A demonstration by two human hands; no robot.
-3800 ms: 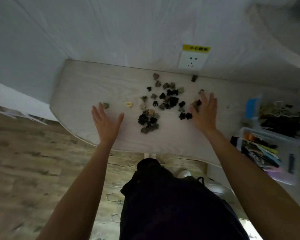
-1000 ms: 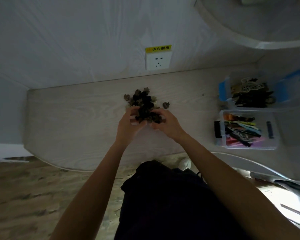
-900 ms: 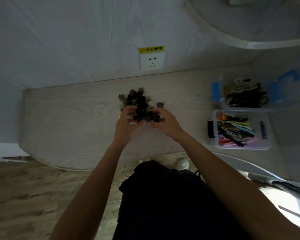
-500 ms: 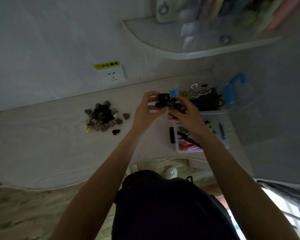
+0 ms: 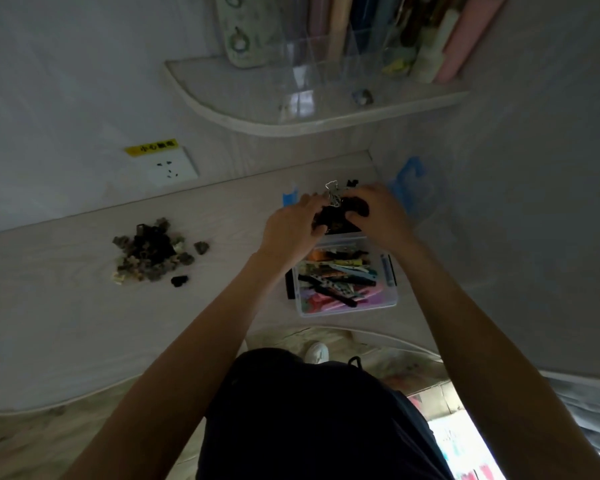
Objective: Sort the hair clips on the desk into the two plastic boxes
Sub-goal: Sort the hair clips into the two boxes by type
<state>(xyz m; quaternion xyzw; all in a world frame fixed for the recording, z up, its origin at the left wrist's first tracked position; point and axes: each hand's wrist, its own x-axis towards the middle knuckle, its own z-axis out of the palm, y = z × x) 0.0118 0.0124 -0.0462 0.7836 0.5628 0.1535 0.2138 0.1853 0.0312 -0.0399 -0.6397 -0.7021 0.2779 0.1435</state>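
Your left hand (image 5: pixel 291 230) and right hand (image 5: pixel 383 216) were cupped together over the far plastic box (image 5: pixel 409 188) at the right end of the tabletop (image 5: pixel 66 306), close to the back wall and the right side panel. Each grip was closed around a shared bunch of dark claw clips (image 5: pixel 340 214), fingers curled in from both sides. Most of that box was hidden under your hands; only its blue latches showed, along with a pale wire-shaped clip (image 5: pixel 333 195) poking up between your fingertips.

The near plastic box (image 5: pixel 347 311) sat just in front of it, almost at the front edge of the tabletop, clear-walled and filled with long flat clips (image 5: pixel 340 275) in orange, pink, teal and black, lying crosswise.

The remaining pile of small clips (image 5: pixel 151 252) lay toward the middle-left of the tabletop, well apart from both boxes. It was a loose heap of black and mottled brown-beige claws, with one black clip (image 5: pixel 179 280) and one grey-brown clip (image 5: pixel 201 247) lying just off its edge.

Open surface stretched between the pile and the boxes and ran on to the left end. A wall socket (image 5: pixel 168 166) sat on the back wall above the pile, and a curved shelf (image 5: pixel 291 123) overhung the box corner.
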